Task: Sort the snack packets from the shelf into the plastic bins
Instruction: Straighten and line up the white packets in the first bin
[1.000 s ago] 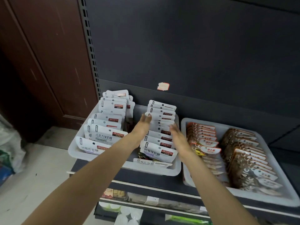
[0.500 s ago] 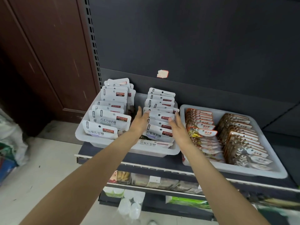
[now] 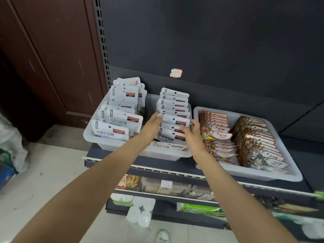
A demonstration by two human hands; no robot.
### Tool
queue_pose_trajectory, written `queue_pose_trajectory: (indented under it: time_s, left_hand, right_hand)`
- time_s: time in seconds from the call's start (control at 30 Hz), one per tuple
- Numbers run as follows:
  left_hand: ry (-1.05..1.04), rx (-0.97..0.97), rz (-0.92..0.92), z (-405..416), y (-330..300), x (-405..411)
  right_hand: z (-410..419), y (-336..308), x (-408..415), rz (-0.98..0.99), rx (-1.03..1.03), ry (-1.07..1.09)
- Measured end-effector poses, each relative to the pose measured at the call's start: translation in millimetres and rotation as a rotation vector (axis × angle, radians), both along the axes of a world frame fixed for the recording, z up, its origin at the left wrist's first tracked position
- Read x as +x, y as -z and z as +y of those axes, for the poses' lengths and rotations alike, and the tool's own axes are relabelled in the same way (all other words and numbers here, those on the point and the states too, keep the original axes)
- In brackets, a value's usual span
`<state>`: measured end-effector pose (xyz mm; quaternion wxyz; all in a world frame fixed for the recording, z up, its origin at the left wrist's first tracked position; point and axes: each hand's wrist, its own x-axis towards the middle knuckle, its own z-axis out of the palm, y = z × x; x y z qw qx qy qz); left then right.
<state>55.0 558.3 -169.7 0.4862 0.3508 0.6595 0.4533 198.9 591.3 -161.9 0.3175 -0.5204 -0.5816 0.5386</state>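
Observation:
Two rows of white snack packets stand in a white plastic bin (image 3: 98, 139) on the dark shelf. My left hand (image 3: 151, 126) lies flat against the left side of the right row of white packets (image 3: 174, 111), fingers extended. On the other side of that row, my right hand (image 3: 192, 134) is held with fingers apart. Neither hand grips a packet. The left row of white packets (image 3: 122, 113) stands untouched. One white packet (image 3: 167, 146) lies flat at the bin's front.
A second white bin (image 3: 263, 174) to the right holds orange packets (image 3: 215, 130) and brown packets (image 3: 254, 139). Lower shelves (image 3: 175, 190) carry more goods. A brown door (image 3: 52, 58) and a white bag (image 3: 10, 141) stand to the left.
The view has risen and pulled back, so the bins sit lower in frame. Both hands have stayed flanking the right row of white packets, the fingers spreading slightly.

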Motion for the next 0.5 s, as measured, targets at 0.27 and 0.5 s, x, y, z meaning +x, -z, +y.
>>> queue_pose_trajectory:
  time_s: [0.27, 0.5]
  left_hand:
    - [-0.095, -0.017, -0.075, 21, -11, -8]
    - [-0.167, -0.004, -0.143, 41, -14, -8]
  right_hand:
    - [25, -30, 0, -0.189, 0.078, -0.172]
    - [35, -20, -2, -0.252, 0.090, -0.095]
